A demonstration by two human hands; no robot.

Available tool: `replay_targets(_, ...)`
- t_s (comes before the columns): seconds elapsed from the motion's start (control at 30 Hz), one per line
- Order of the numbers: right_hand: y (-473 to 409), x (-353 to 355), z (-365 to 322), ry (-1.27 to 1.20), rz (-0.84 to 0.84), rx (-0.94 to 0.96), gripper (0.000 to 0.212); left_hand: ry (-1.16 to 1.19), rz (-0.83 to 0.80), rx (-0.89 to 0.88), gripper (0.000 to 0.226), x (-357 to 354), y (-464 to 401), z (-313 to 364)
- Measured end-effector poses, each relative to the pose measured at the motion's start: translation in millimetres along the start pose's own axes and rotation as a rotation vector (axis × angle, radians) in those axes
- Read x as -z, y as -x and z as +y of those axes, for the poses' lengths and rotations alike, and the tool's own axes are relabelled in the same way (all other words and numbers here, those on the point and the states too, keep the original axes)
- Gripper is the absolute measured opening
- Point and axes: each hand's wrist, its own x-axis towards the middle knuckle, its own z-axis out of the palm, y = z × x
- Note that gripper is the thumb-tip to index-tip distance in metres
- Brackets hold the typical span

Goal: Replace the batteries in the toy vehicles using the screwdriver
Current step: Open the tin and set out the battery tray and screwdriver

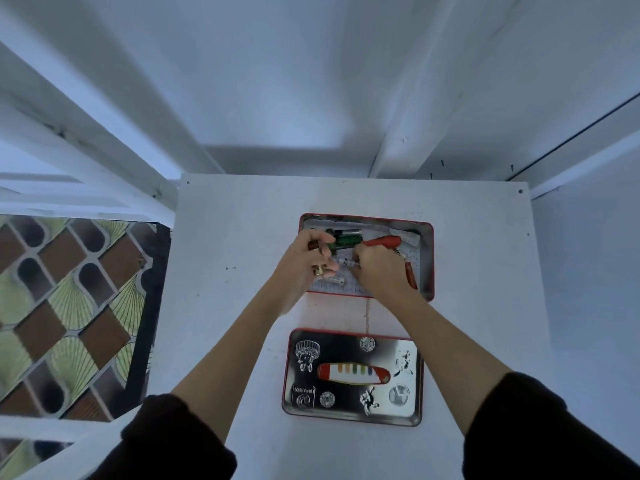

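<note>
An open red tin tray point(428, 258) lies on the white table and holds the parts. My left hand point(304, 261) reaches over its left side, fingers curled round small batteries, one with a gold end point(320, 270). My right hand point(379, 268) pinches a small white piece point(346, 262) in the middle of the tray. A green toy vehicle point(348, 240) sits at the tray's far side. Beside it lies a red-handled screwdriver point(384, 241). A loose battery point(335, 280) rests near the tray's front. Another red piece point(411, 276) lies at the right.
The tin's lid point(353, 377), black with white drawings and a striped label, lies nearer to me on the white table point(225, 271). A patterned floor point(69, 306) shows beyond the table's left edge. White walls and beams stand behind.
</note>
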Motion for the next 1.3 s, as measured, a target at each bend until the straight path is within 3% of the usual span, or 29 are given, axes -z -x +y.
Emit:
replay_targets(0.1, 7, 7, 10, -0.401, 0.058, -0.091, 0.013, -0.473, -0.016, -0.109, 0.032, -7, -13, -6)
replay_targets(0.2, 25, 28, 25, -0.985, 0.12, -0.296, 0.013, -1.03, -0.113, -0.236, 0.02, -21, -35, -15)
replay_targets(0.3, 43, 49, 38, -1.491, 0.044, -0.351, 0.018, -1.311, -0.17, -0.288, 0.029, -36, -50, -24)
replay_targets(0.43, 56, 62, 46, -1.573, 0.027, -0.294, 0.035, -1.577, -0.204, -0.49, 0.035, -50, -58, -33)
replay_targets(0.57, 61, 64, 53, -1.612, 0.005, -0.272, 0.051, -1.686, -0.225, -0.599, 0.042, -59, -65, -40)
replay_targets(0.73, 65, 61, 57, -1.732, 0.002, -0.271, 0.043, -1.768, -0.196, -0.618, 0.041, -62, -73, -43)
replay_targets(0.83, 66, 58, 56, -1.752, 0.022, -0.259, 0.023, -1.822, -0.201, -0.609, 0.037, -61, -74, -43)
replay_targets(0.9, 68, 57, 54, -1.731, 0.037, -0.28, 0.013, -1.685, -0.21, -0.574, 0.032, -59, -70, -43)
replay_targets(1.0, 64, 55, 51, -1.743, 0.053, -0.382, 0.015, -1.092, -0.103, -0.378, 0.01, -54, -51, -32)
replay_targets(1.07, 59, 53, 48, -1.682, 0.063, -0.398, 0.014, -0.741, -0.004, -0.229, 0.012, -42, -35, -20)
replay_targets(1.13, 53, 50, 43, -1.353, 0.076, -0.33, 0.01, -0.389, -0.002, -0.144, 0.005, -22, -17, -7)
replay_targets(1.2, 42, 44, 31, -0.966, 0.04, -0.205, 0.014, -0.03, -0.04, -0.085, 0.018, -4, 0, 5)
replay_targets(1.3, 16, 26, 1, -0.58, -0.058, -0.071, 0.009, 0.212, -0.052, -0.065, 0.024, 14, 18, 14)
